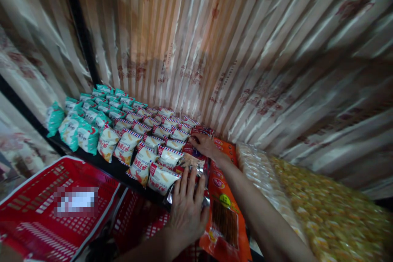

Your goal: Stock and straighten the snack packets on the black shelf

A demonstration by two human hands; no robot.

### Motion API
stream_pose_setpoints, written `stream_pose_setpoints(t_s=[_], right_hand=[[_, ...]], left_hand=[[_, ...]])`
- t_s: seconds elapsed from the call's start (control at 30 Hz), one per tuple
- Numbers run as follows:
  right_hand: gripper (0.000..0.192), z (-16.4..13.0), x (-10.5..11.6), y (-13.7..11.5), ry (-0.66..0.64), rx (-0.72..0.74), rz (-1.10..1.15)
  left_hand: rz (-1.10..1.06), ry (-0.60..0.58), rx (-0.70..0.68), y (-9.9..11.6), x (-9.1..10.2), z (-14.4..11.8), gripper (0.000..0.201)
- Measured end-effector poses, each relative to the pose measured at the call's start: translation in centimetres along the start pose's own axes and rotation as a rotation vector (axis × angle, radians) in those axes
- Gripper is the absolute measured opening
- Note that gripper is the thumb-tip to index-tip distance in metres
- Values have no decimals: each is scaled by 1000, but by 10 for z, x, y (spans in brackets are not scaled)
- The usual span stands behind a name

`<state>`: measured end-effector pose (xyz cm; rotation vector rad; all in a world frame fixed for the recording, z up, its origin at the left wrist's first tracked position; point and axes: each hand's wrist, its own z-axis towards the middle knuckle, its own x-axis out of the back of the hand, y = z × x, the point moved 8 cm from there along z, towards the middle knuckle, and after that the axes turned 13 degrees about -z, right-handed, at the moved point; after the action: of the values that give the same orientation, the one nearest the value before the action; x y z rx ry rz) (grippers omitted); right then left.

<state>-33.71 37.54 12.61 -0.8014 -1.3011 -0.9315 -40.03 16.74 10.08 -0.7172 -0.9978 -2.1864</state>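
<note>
Left hand (pixel 187 208) fingers spread flat on silver packet (pixel 192 163), right hand (pixel 204 145) fingers loosely resting on red packets (pixel 201 132)

This is a small shop. A dark shelf (pixel 116 168) carries many identical snack packets (pixel 144 139) laid out in neat rows, with orange packs (pixel 225 213) and yellow sweets (pixel 331 208) alongside. A red plastic shopping basket (pixel 37 221) sits below the shelf.

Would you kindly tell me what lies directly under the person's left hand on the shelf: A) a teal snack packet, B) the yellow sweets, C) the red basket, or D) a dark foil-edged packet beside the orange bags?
D: the left hand lies flat on a dark foil-edged packet, next to the orange bags.
</note>
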Motion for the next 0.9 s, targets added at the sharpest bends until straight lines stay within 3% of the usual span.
stream_pose_setpoints(t_s=[0.1, 0.23, 0.4, 0.53, 0.63, 0.8, 0.9], right_hand=[[37, 0, 7, 4, 36, 34, 53], [46, -8, 6, 10, -30, -32, 32], [46, -21, -3, 3, -79, 32, 20], [47, -27, -6, 9, -56, -39, 34], [46, -30, 4, 9, 2, -64, 12], [38, -46, 47, -28, 211, 83, 58], [36, -61, 63, -68, 203, 273, 131]], left_hand=[[-29, -23, -49, 2, 2, 0, 66], [-71, -37, -69, 3, 6, -1, 64], [-107, -42, -79, 3, 9, -1, 62], [-116, -49, -152, 10, 16, -3, 61], [-122, -11, -203, 15, 31, -8, 51], [-168, 213, -64, -7, 71, -15, 32], [-162, 346, 2, -27, 89, -29, 29]])
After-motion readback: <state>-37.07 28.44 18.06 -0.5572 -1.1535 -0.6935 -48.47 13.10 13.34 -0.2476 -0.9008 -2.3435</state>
